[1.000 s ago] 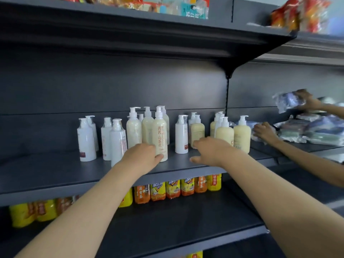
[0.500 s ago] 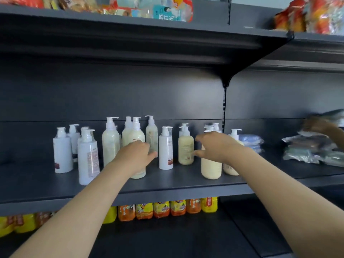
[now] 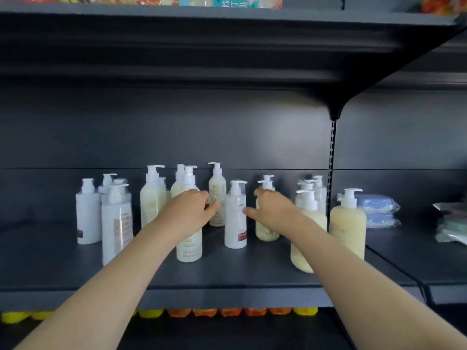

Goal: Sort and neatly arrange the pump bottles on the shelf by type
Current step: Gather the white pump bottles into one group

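Left hand (image 3: 188, 213) covers much of a cream bottle (image 3: 189, 247); packets (image 3: 452, 231) cut off at right.

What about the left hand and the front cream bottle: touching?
Cannot tell. In the head view the left hand overlaps the shoulder of the front cream bottle, but neither contact nor gap shows.

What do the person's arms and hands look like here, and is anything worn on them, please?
The left forearm and right forearm are bare as far as the frame shows, with no sleeves in view. The left hand and right hand are bare too: no gloves, rings, watch or bracelet are visible.
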A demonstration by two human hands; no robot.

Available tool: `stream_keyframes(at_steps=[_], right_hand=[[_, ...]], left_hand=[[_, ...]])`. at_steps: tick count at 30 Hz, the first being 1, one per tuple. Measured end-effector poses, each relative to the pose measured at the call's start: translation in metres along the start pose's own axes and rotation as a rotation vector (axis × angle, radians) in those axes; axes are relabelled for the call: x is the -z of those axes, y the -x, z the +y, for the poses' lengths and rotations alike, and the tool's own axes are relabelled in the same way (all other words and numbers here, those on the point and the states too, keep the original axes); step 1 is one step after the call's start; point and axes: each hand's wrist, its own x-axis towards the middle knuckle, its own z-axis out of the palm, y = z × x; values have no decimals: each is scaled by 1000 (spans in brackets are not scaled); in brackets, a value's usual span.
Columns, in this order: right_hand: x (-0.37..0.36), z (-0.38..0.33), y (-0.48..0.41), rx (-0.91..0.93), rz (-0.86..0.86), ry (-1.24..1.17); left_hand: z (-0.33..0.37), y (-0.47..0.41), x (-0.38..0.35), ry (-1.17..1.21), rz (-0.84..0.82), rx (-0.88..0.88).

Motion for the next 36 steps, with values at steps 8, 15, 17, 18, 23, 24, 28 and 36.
stream_keyframes(at_steps=[8, 15, 17, 18, 23, 24, 28, 36], right_hand=[[-65, 13, -62, -183, 67, -790], [-106, 25, -83, -136, 15, -1039], [-111, 26, -84, -150, 45, -1089], [-112, 26, -84, -159, 59, -1101], [-111, 25, -72, -163, 145, -1136], [-111, 25, -67, -157, 164, -1152], [-104, 23, -37, -149, 231, -1180], [-65, 31, 45, -95, 293, -1119]], left_hand=[[-11, -22, -32, 183, 17, -106], [-19, -43, -42, 276, 20, -182], [-22, -46, -46, 305, 18, -189], [-23, -46, -48, 311, 19, -194], [-22, -47, -57, 382, 19, -227], [-22, -47, -58, 400, 18, -232], [-17, -40, -57, 465, 44, -226], [26, -16, -33, 197, 29, -247]])
